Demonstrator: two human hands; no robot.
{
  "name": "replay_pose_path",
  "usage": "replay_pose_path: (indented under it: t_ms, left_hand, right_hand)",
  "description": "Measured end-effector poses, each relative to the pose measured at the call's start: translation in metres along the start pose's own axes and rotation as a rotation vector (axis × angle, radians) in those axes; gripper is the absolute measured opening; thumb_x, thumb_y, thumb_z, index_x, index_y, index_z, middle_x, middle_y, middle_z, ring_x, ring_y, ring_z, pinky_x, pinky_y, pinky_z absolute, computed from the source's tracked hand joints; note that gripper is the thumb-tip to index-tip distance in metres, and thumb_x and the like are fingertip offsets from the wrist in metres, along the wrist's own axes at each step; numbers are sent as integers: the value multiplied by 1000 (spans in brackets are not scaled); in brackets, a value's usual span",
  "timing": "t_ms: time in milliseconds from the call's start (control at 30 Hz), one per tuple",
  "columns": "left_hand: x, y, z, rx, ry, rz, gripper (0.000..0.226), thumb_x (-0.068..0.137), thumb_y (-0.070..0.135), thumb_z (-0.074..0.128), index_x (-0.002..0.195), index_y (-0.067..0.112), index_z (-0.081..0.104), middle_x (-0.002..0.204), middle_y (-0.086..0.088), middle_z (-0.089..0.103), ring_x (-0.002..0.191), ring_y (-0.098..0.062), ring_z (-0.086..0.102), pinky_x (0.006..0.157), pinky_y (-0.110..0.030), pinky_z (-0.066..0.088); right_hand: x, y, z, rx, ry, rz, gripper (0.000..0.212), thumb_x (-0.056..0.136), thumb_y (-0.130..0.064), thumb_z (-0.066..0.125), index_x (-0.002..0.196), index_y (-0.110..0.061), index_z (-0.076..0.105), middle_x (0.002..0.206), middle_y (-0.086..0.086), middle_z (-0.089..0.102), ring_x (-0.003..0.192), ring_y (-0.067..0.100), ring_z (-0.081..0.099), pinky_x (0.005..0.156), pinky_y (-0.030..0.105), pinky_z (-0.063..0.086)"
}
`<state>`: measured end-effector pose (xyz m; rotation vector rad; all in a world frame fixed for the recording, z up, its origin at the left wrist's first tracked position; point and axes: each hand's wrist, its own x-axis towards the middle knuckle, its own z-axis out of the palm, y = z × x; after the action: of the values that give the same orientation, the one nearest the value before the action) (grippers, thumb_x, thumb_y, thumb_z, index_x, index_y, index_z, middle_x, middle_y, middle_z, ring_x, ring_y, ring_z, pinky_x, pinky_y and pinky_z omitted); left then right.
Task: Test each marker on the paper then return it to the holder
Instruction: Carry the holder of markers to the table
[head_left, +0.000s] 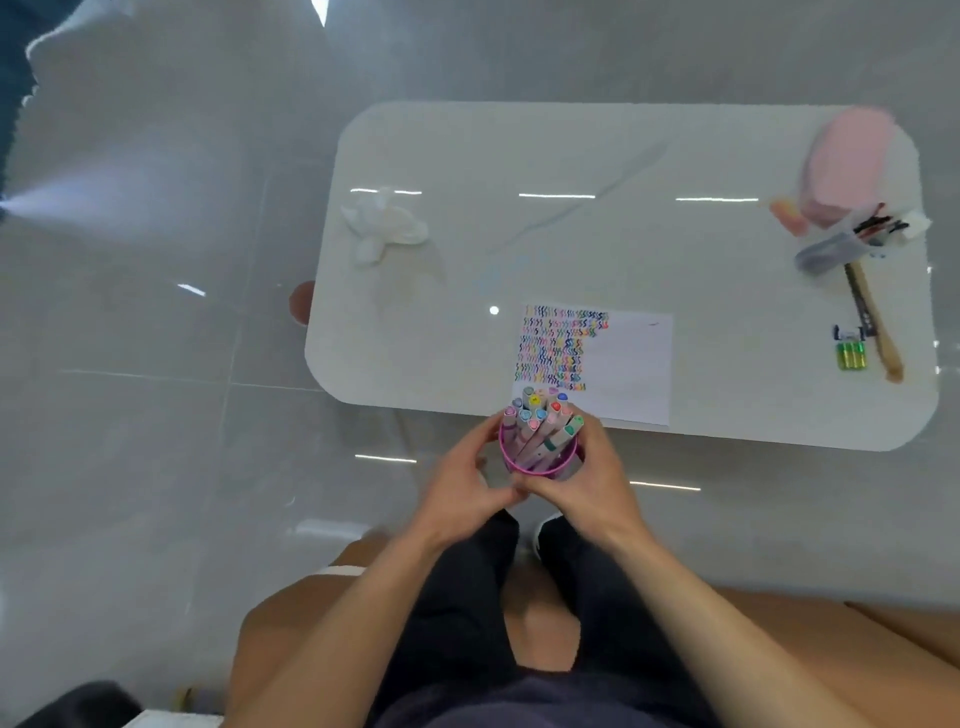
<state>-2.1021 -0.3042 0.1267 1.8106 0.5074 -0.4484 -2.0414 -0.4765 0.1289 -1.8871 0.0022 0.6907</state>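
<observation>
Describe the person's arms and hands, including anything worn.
The left hand and right hand are ungloved, with no ring that I can make out. Both arms are bare as far as the view shows: no sleeves, and no watch or band at either wrist.

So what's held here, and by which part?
The pink marker holder, full of markers, by its side wall: left hand on its left, right hand on its right.

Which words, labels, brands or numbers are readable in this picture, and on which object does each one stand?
None can be read.
Paper: only coloured wavy test strokes, no words.
Green batteries: label too blurred.
Marker caps in the pink holder: marks too small.
</observation>
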Motion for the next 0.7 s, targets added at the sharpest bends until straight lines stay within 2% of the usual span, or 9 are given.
replay_pose_path:
  t_ms: [133, 233, 300, 400, 533, 600, 700]
  left_hand:
    - [25, -31, 7, -36, 139, 27, 79, 68, 46, 90, 136, 44, 51, 125, 24, 64, 113, 6, 60, 90, -9, 48]
    - [48, -57, 12, -37, 197, 21, 78, 68, 48, 89, 135, 42, 51, 124, 24, 63, 113, 6, 59, 91, -15, 50]
    - [64, -76, 15, -39, 217, 33, 80, 66, 49, 90, 135, 41, 51, 124, 24, 64, 112, 6, 59, 92, -20, 51]
    - [91, -101, 15, -61, 293, 51, 82, 63, 48, 92, 133, 42, 51, 123, 22, 65, 112, 2, 61, 93, -22, 53]
    - [132, -128, 13, -135, 418, 47, 76, 62, 47, 92, 127, 45, 53, 120, 18, 65, 109, -1, 64, 87, -15, 52]
    - [152, -138, 10, -158, 468, 35, 75, 61, 47, 92, 125, 44, 54, 118, 20, 65, 105, 1, 65, 83, -12, 52]
    - [181, -156, 7, -165, 511, 41, 75, 62, 44, 94, 123, 48, 52, 115, 27, 63, 104, 7, 63, 82, -10, 53]
  right_hand:
    - [26, 18, 29, 27, -68, -29, 85, 63, -14, 99, 119, -54, 49, 113, -40, 62, 104, -25, 57, 79, -4, 42]
    - [48, 37, 40, 30, -106, -33, 83, 66, -18, 98, 123, -54, 49, 124, -27, 61, 110, -21, 57, 83, -2, 43]
    - [63, 50, 42, 22, -146, -44, 87, 68, -24, 97, 135, -49, 47, 135, -22, 59, 118, -18, 56, 90, 1, 43]
    - [85, 78, 38, -32, -189, -77, 92, 76, -37, 92, 152, -37, 42, 150, -23, 50, 135, -11, 45, 110, 12, 36]
    - [113, 133, 15, -155, -55, -69, 75, 85, -39, 83, 150, -36, 46, 150, -21, 49, 138, -5, 43, 115, 24, 34]
    - [126, 161, 1, -255, 50, -71, 66, 87, -34, 81, 146, -36, 51, 145, -19, 52, 136, 0, 44, 114, 26, 34]
    - [147, 201, -15, -392, 176, -84, 62, 86, -24, 82, 142, -27, 56, 142, -9, 55, 136, 12, 45, 115, 28, 33]
